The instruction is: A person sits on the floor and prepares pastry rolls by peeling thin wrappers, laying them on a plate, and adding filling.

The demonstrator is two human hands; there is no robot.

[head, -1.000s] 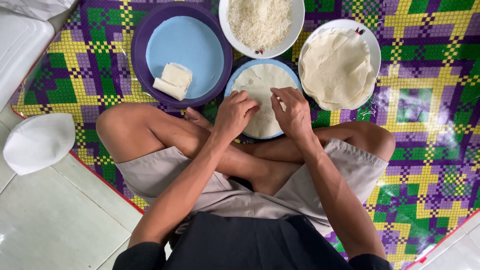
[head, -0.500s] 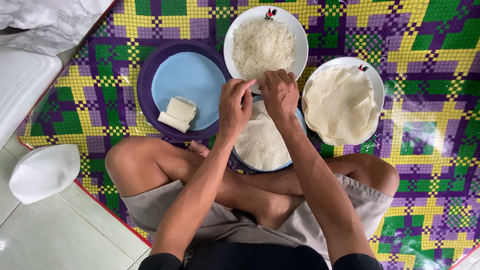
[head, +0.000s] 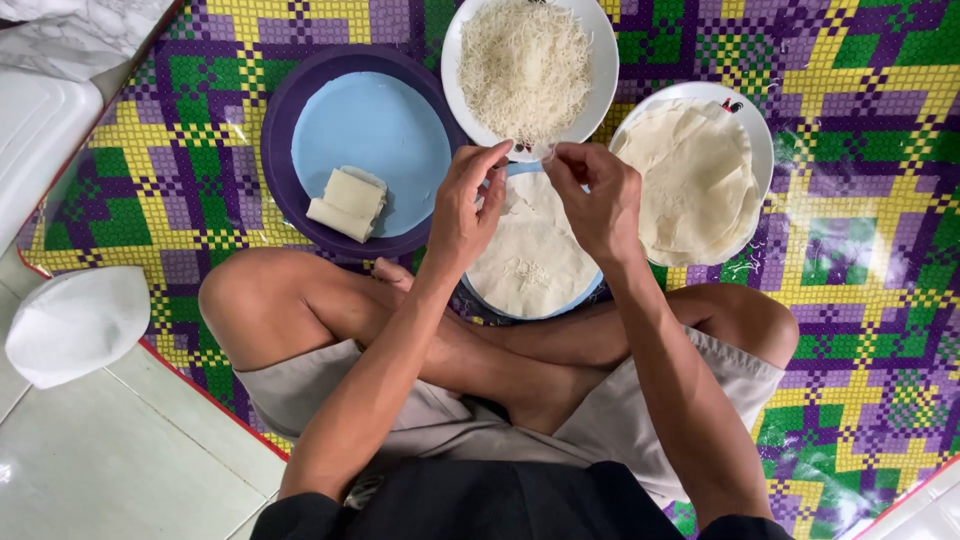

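I sit cross-legged on a patterned mat. A round pale wrapper [head: 535, 245] lies flat on a blue plate [head: 590, 293] by my shins, with a few thin strands on it. My left hand [head: 475, 200] and my right hand [head: 600, 195] hover above its far edge, fingertips pinched together on a small tuft of white shredded noodles [head: 530, 150]. Just beyond them stands a white plate [head: 600, 60] heaped with more of the noodles [head: 525, 60]. To the right, a white plate [head: 755, 130] carries a stack of wrappers [head: 690, 180].
A purple plate [head: 285, 130] with a light blue centre holds two folded rolls [head: 345, 205] at the left. A white dome-shaped lid [head: 75, 320] rests on the tile floor, and a white container [head: 35, 130] stands at the far left.
Both hands have risen from the wrapper's far half to the near rim of the noodle plate and now pinch a tuft of strands. The view has shifted slightly.
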